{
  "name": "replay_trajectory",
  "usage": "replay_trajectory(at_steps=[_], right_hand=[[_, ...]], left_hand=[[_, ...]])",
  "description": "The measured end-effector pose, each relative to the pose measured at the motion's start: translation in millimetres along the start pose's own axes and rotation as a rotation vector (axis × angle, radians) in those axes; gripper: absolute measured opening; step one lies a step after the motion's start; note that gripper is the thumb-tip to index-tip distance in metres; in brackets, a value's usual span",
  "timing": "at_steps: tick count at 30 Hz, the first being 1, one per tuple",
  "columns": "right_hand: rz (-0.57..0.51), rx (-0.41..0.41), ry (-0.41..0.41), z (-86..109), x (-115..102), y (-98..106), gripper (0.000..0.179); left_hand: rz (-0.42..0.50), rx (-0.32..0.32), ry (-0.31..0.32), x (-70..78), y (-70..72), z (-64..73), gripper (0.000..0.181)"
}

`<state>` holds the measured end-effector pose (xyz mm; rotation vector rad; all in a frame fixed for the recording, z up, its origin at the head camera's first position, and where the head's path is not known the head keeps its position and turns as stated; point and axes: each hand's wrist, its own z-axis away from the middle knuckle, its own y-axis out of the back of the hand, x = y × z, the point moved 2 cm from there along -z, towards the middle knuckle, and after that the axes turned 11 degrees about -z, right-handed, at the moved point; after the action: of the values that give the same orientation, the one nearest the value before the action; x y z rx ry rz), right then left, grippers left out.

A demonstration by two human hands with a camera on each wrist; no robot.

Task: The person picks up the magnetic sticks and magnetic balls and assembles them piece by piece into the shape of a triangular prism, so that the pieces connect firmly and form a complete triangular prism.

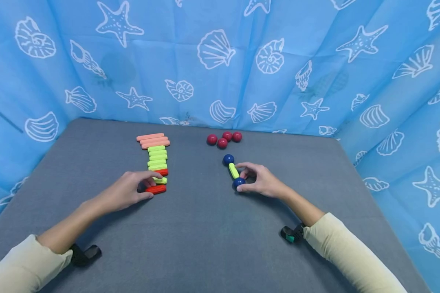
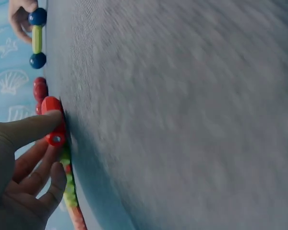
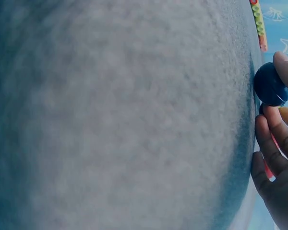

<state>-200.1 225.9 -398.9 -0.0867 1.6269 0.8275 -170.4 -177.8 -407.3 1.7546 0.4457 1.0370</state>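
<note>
My left hand [image 1: 126, 188] pinches a red stick [image 1: 157, 189] at the near end of a row of short sticks. In the left wrist view the thumb lies on that red stick [image 2: 53, 106], and a round hole shows in its end. Just beyond it lie a yellow-green stick [image 1: 163, 180] and another red stick [image 1: 163, 172]. On the right, a yellow-green stick [image 1: 233, 171] stands between a far blue ball [image 1: 228, 159] and a near blue ball [image 1: 239, 182]. My right hand [image 1: 262, 181] grips the near ball between thumb and fingers, the index fingertip beside the stick.
Several yellow-green sticks [image 1: 157, 157] continue the row away from me, with salmon sticks [image 1: 153, 141] at its far end. Several dark red balls [image 1: 222, 143] sit together near the back of the grey table [image 1: 190, 236]. A blue shell-patterned curtain [image 1: 190, 53] hangs behind.
</note>
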Motion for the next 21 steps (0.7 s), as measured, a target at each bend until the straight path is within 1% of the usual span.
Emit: replay_trajectory(at_steps=[3,5,8,10,14,17,19,21], right_hand=[[0.011,0.0,-0.005,-0.6,0.1,-0.4,0.065],[0.01,-0.002,-0.007,-0.7,0.2,-0.6,0.065],[0.003,-0.003,-0.008,-0.9,0.5,-1.3,0.065],[0.0,-0.001,-0.007,-1.1,0.7,-1.6,0.065],[0.008,0.008,-0.012,-1.8,-0.5,-2.7,0.067],[0.014,0.011,-0.02,-2.9,-1.2,-4.1,0.069],[0.017,0.008,-0.024,-3.8,-2.0,-5.6,0.069],[0.021,0.005,-0.021,-5.0,-2.6,-6.9,0.07]], left_hand=[[0.085,0.006,-0.02,6.1,-5.9,-7.9,0.051],[0.15,0.012,-0.03,13.0,-9.9,-15.7,0.052],[0.236,0.002,-0.039,27.6,-15.7,-30.6,0.053],[0.275,-0.009,-0.04,38.1,-20.1,-42.4,0.053],[0.312,-0.038,-0.053,57.8,-33.1,-70.3,0.052],[0.316,-0.068,-0.08,70.5,-43.9,-90.1,0.051],[0.316,-0.085,-0.1,77.4,-49.9,-100.6,0.051],[0.312,-0.094,-0.117,82.8,-53.7,-108.3,0.05]])
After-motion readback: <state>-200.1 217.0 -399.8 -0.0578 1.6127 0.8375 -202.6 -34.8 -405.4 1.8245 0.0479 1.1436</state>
